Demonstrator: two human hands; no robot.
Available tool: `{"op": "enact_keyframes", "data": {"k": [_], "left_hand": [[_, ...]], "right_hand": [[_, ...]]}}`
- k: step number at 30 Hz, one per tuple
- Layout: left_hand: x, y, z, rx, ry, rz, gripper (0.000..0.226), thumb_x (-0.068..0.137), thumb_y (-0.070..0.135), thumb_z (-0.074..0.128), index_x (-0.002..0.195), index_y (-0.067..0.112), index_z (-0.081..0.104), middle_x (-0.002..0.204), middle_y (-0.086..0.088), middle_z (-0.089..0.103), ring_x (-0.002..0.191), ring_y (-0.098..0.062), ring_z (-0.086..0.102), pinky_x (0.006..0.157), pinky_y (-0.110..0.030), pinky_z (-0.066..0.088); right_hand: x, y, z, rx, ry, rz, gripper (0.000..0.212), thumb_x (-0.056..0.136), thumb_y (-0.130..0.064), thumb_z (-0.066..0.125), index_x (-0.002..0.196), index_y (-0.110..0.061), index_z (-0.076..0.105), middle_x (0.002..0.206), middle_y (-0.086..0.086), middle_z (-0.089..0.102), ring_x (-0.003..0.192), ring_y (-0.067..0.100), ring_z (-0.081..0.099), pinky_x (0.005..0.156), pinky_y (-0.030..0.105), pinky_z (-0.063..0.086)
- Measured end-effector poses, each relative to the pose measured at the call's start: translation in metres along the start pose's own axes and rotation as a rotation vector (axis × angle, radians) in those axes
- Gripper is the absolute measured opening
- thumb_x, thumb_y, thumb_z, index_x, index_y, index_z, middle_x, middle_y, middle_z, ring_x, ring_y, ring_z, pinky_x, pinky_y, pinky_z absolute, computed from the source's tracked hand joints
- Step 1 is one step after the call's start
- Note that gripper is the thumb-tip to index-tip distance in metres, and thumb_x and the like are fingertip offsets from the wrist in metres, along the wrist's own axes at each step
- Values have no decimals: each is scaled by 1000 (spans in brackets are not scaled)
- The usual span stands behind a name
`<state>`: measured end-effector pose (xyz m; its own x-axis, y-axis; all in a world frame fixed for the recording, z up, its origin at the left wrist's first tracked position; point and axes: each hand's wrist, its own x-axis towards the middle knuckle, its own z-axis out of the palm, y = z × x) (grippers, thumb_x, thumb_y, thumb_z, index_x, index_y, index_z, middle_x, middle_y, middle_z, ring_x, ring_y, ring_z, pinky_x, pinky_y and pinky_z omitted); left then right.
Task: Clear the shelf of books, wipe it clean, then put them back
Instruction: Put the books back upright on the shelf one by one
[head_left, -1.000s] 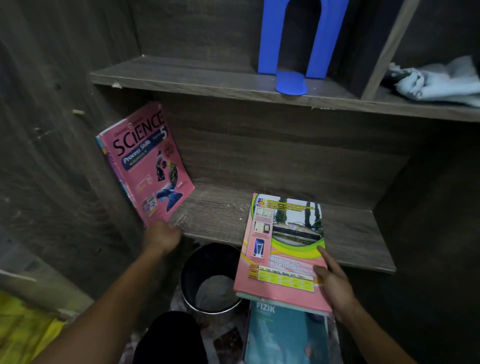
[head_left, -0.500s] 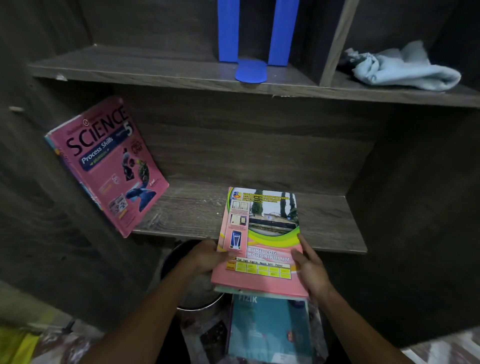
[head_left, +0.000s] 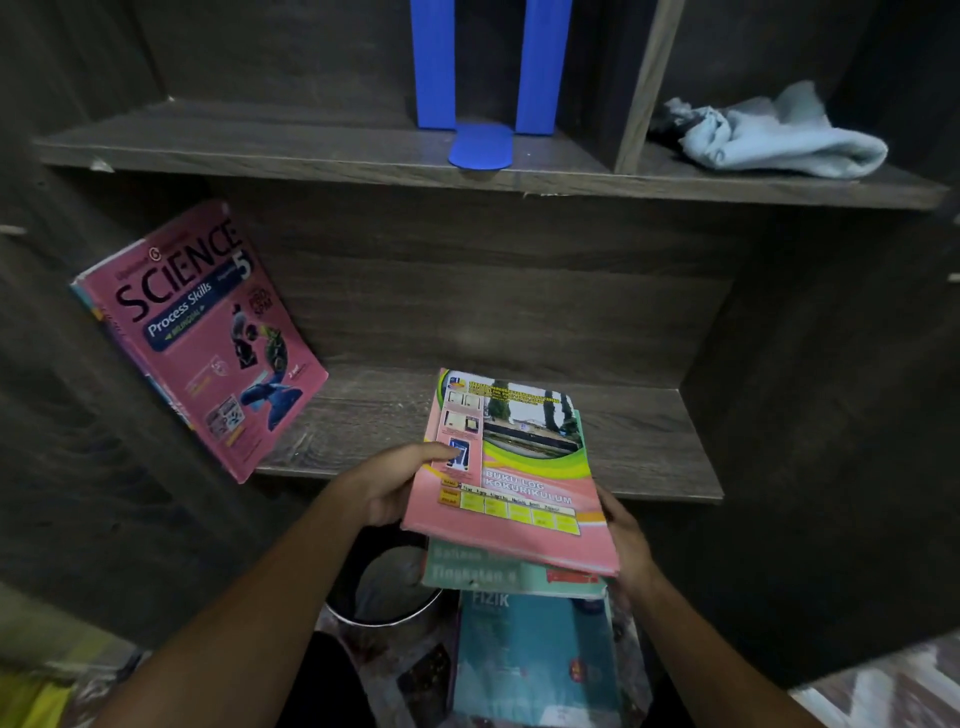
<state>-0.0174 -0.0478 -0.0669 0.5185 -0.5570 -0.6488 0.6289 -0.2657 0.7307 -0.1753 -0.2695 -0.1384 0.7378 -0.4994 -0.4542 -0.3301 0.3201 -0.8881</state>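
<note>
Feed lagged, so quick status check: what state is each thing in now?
Science book: tilted, leaning on the left wall, lower shelf.
Log book: held by left hand and right hand, atop green book.
Fizik book: lying flat below.
Bookend: upright, upper shelf.
Cloth: crumpled, upper shelf.
Bin: open.

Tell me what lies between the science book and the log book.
Bare lower shelf board, and your left hand gripping the log book; head view.
</note>
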Motion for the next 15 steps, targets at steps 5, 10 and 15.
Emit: {"op": "enact_keyframes", "data": {"k": [5, 10, 15], "left_hand": [[-5, 9, 0, -35, 0, 17, 17, 89, 15, 58, 96, 6, 71, 87, -15, 74, 68, -23, 71, 65, -29, 59], [-29, 14, -13, -83, 42, 145, 25, 89, 5, 54, 113, 4, 61, 89, -17, 73, 71, -26, 72, 62, -32, 60], [-70, 7, -39, -59, 158, 322, 41, 81, -4, 62, 119, 11, 58, 102, -15, 73, 83, -26, 73, 70, -35, 61]], "right_hand": [[-3, -4, 0, 74, -15, 20, 20, 86, -2, 68, 105, -6, 71, 96, 22, 74, 65, 22, 72, 56, 30, 57], [5, -17, 5, 46, -39, 76, 50, 95, -1, 56, 138, -27, 53, 110, 13, 73, 85, 33, 73, 65, 40, 62], [7, -22, 15, -23, 50, 104, 50, 100, -5, 50, 143, -31, 47, 106, 15, 69, 88, 36, 73, 72, 51, 61]]}}
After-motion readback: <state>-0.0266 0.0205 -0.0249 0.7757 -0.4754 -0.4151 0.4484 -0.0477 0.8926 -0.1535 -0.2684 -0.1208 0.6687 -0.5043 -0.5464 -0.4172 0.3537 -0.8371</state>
